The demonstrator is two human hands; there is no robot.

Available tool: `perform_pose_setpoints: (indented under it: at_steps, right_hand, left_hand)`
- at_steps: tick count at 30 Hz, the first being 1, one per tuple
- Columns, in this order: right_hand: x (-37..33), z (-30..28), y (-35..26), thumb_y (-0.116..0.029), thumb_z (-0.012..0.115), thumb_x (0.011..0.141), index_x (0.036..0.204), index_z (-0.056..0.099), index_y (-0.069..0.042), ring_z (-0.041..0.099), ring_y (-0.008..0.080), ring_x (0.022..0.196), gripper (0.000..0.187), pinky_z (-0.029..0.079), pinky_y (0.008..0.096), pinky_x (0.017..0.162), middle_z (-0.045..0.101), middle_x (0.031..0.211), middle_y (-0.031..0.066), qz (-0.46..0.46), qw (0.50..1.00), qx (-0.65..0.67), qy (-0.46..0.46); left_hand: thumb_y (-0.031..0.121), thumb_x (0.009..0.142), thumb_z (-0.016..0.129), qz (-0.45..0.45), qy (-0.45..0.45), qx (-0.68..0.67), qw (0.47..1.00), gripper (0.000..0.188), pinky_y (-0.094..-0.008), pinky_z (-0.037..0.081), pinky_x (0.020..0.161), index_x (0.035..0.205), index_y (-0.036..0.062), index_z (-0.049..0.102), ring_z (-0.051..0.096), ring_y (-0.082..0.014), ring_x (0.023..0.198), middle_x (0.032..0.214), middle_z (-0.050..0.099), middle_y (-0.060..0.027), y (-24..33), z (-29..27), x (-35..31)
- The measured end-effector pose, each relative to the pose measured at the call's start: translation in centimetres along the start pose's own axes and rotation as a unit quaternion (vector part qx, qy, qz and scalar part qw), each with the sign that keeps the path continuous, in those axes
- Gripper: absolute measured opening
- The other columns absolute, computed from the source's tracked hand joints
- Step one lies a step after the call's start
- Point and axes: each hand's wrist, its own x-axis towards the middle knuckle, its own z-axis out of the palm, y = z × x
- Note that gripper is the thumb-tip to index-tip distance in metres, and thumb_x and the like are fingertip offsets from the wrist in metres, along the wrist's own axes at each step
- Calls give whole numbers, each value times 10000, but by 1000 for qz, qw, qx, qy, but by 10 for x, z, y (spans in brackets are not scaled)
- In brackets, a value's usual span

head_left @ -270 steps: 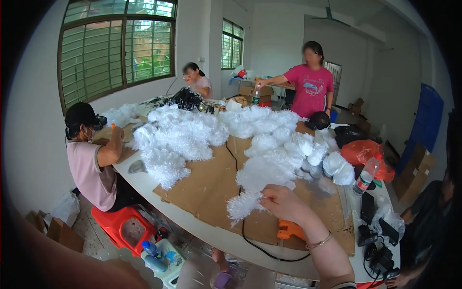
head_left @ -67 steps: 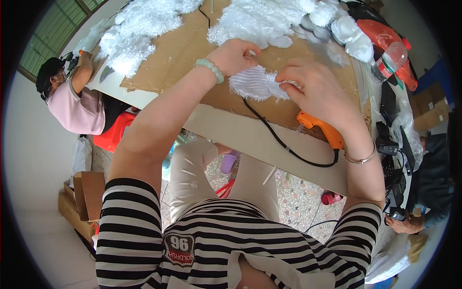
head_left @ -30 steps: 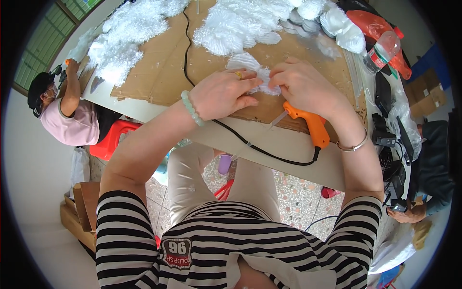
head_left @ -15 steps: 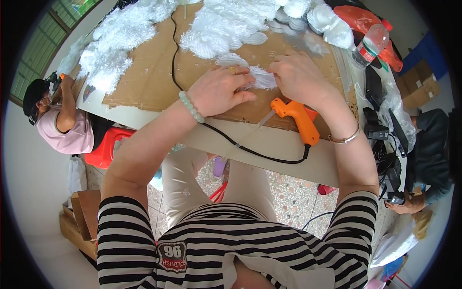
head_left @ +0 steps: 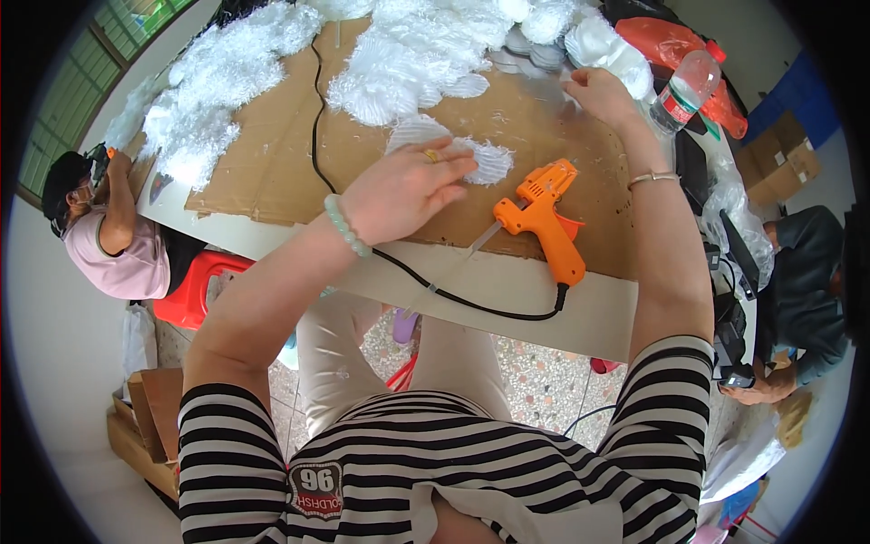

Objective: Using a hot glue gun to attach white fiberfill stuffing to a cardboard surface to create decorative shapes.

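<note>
My left hand (head_left: 408, 186) lies loosely open, gripping nothing, over the white fringed piece (head_left: 491, 161), perhaps steadying it. My right hand (head_left: 602, 94) curls near grey discs (head_left: 541, 54), its grip unclear.

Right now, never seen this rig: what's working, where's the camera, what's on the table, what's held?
No machine: a person works bare-handed, seen by a fisheye camera on that person's head, which bends straight edges. On the table lies cardboard with fringed white pieces heaped toward the far side and an orange glue gun nearer the person. The left hand lies open, fingers over a ribbed white piece; the right hand is near greyish discs, whether it holds anything is unclear.
</note>
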Motion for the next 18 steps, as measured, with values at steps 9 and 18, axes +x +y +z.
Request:
perform_pose_setpoints:
  at_steps: [9,18]
  right_hand:
    - [-5,-6,-17,-419,638,741,969,633,-42,592,291,989,440,456,389,847,634,1042,129,98,988,-41,-109]
    - [-6,3,-24,-333,554,797,950,646,-41,603,332,936,342,473,396,828,632,999,181,28,985,-160,-50]
  left_hand:
    - [183,900,498,-15,-42,-76,996,342,-333,404,935,1239,134,519,491,-298,1150,1218,552,-85,4,-1,1]
    - [174,871,600,-266,201,-318,888,186,-232,451,609,948,11,641,554,-73,685,785,652,-12,-19,-11,6]
